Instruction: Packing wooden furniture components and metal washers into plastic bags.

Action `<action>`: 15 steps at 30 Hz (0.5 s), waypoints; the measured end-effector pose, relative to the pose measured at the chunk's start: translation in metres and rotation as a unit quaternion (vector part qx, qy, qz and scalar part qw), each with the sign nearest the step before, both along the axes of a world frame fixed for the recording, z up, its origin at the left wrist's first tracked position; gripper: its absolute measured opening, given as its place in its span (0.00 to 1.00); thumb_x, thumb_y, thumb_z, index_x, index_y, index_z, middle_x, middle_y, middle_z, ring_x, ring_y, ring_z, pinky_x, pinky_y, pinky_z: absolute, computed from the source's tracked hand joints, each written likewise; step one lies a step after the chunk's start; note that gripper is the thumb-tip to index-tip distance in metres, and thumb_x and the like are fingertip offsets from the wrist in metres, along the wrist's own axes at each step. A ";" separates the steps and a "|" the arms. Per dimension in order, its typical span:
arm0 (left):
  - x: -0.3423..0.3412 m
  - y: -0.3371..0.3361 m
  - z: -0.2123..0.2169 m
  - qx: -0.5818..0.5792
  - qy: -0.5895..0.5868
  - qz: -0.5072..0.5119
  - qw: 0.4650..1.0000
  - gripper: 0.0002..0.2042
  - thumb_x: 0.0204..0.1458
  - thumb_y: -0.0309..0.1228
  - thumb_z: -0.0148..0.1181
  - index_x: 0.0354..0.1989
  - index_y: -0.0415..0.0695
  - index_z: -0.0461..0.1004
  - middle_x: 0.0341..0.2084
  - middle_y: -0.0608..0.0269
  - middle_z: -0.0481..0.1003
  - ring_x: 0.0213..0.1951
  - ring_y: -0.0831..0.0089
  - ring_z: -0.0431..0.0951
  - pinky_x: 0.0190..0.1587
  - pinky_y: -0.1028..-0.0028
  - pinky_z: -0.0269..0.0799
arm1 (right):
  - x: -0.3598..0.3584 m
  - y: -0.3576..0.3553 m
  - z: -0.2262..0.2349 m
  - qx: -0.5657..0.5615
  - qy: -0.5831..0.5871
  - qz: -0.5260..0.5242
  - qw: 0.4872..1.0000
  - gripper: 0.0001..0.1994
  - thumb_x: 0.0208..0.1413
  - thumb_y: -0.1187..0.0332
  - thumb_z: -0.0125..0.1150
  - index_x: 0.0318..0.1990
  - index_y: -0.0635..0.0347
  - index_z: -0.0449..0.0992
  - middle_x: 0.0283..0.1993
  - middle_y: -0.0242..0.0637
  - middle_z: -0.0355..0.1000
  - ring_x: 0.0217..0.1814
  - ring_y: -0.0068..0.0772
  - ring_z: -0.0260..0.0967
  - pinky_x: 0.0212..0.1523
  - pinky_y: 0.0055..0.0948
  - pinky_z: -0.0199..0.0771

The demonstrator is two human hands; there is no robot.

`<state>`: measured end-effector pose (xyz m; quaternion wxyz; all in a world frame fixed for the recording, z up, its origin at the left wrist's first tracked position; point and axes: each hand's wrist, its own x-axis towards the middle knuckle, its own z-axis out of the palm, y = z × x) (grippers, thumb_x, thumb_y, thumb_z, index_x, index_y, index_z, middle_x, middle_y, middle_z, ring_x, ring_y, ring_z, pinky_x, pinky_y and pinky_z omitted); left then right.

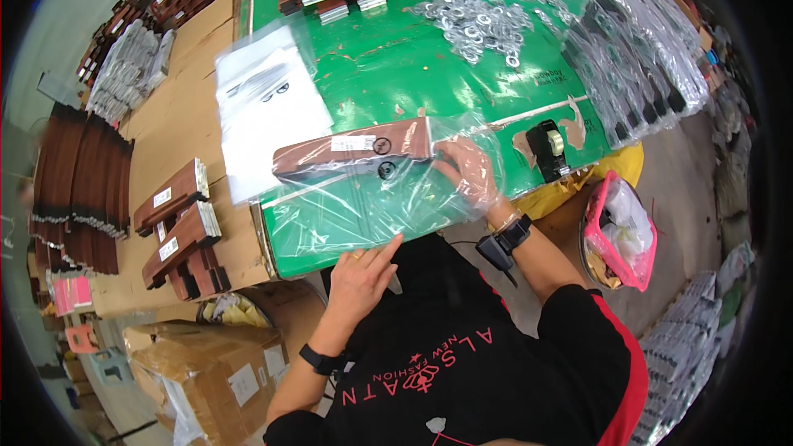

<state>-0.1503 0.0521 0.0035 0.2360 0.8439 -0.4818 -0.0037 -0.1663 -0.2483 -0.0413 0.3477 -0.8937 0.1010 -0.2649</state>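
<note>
At a green table (396, 74), the right hand (468, 172) reaches inside one clear bag (388, 198), fingers closed on one brown wooden piece (355, 147); the left hand (362, 274) lies open on the bag's near edge. Two washers (384, 158), one tape dispenser (548, 149) and heaped washers (475, 12) share the cluttered workshop.

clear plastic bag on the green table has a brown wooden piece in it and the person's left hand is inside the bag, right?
Not quite: in the head view the right hand is inside the clear plastic bag with the brown wooden piece; the left hand rests at the bag's near edge on the green table.
</note>
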 end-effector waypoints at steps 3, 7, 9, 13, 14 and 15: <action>0.010 -0.006 0.009 0.092 0.142 -0.053 0.984 0.25 0.55 0.32 0.63 0.63 0.57 0.73 0.38 0.64 0.79 0.41 0.60 0.77 0.45 0.63 0.71 | 0.010 -0.007 -0.012 -0.155 -0.004 0.085 0.984 0.17 0.53 0.62 0.67 0.49 0.53 0.79 0.39 0.40 0.70 0.44 0.45 0.72 0.42 0.40 0.74; 0.035 -0.037 0.024 0.004 0.083 -0.105 0.991 0.18 0.55 0.30 0.63 0.55 0.53 0.78 0.33 0.61 0.77 0.39 0.57 0.77 0.43 0.61 0.72 | 0.022 -0.021 -0.020 -0.276 -0.002 0.164 0.947 0.24 0.52 0.66 0.66 0.59 0.43 0.77 0.36 0.36 0.67 0.39 0.41 0.71 0.40 0.41 0.74; 0.056 -0.064 0.034 -0.065 0.000 -0.081 0.995 0.15 0.53 0.28 0.63 0.51 0.51 0.79 0.38 0.61 0.77 0.44 0.57 0.77 0.47 0.61 0.71 | 0.024 -0.030 -0.009 -0.267 0.028 0.190 0.944 0.24 0.54 0.67 0.64 0.61 0.45 0.76 0.42 0.37 0.70 0.43 0.43 0.72 0.45 0.41 0.74; 0.101 -0.102 0.027 -0.072 -0.119 -0.119 0.983 0.18 0.50 0.26 0.64 0.52 0.49 0.78 0.53 0.65 0.76 0.59 0.61 0.72 0.60 0.59 0.65 | 0.008 -0.042 0.009 -0.108 0.058 0.261 0.957 0.23 0.59 0.68 0.60 0.63 0.48 0.74 0.51 0.40 0.74 0.53 0.44 0.72 0.54 0.42 0.74; 0.105 -0.103 0.020 -0.073 -0.119 -0.121 0.983 0.18 0.50 0.26 0.64 0.52 0.49 0.78 0.53 0.65 0.76 0.59 0.61 0.72 0.60 0.59 0.65 | 0.000 -0.045 0.016 -0.110 0.059 0.260 0.958 0.23 0.59 0.68 0.60 0.63 0.48 0.74 0.51 0.40 0.74 0.53 0.44 0.72 0.54 0.42 0.74; 0.108 -0.106 0.010 -0.053 -0.131 -0.135 0.981 0.19 0.50 0.26 0.64 0.53 0.49 0.77 0.56 0.66 0.75 0.62 0.64 0.70 0.64 0.58 0.62 | -0.010 -0.049 0.023 -0.053 0.057 0.278 0.958 0.23 0.60 0.68 0.61 0.63 0.50 0.74 0.56 0.41 0.73 0.58 0.45 0.70 0.59 0.41 0.71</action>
